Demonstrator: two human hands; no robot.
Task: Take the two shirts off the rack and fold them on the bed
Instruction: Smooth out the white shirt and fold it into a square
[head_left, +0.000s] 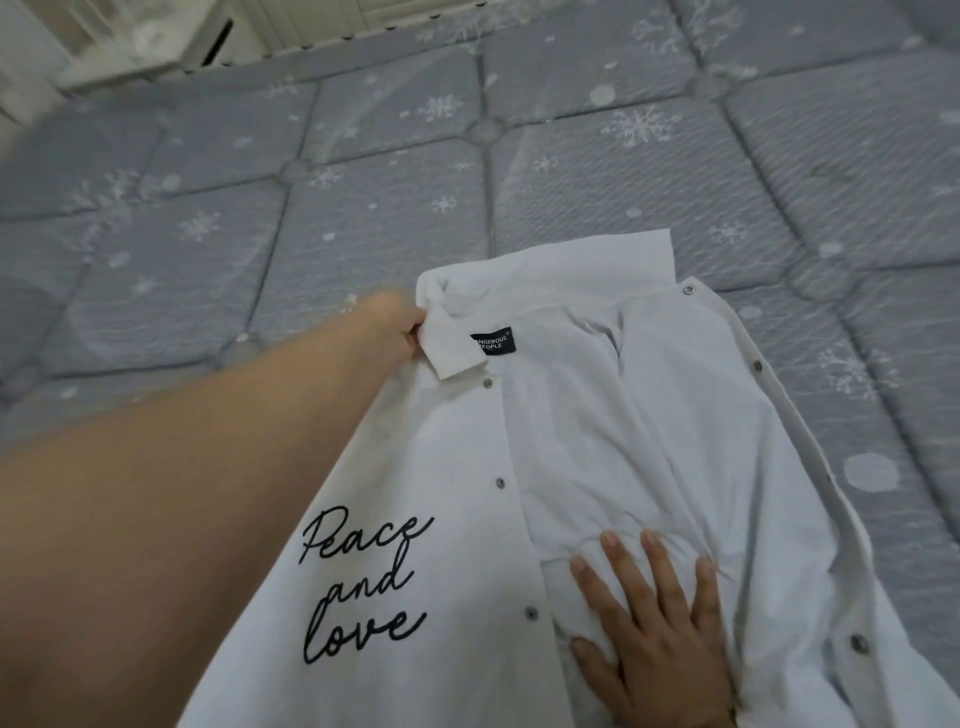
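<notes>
A white button-up shirt (597, 426) lies open on the bed (363, 197), collar away from me, with black script "Peace and love" on its left panel and a black neck label. My left hand (395, 330) reaches out and pinches the left collar point. My right hand (660, 634) lies flat with fingers spread on the shirt's inner fabric near the bottom of the view. Only one shirt is in view.
The bed has a grey quilted cover with white snowflakes and stretches to the far left and right of the shirt. White furniture (156, 36) stands beyond the bed's far edge at the upper left.
</notes>
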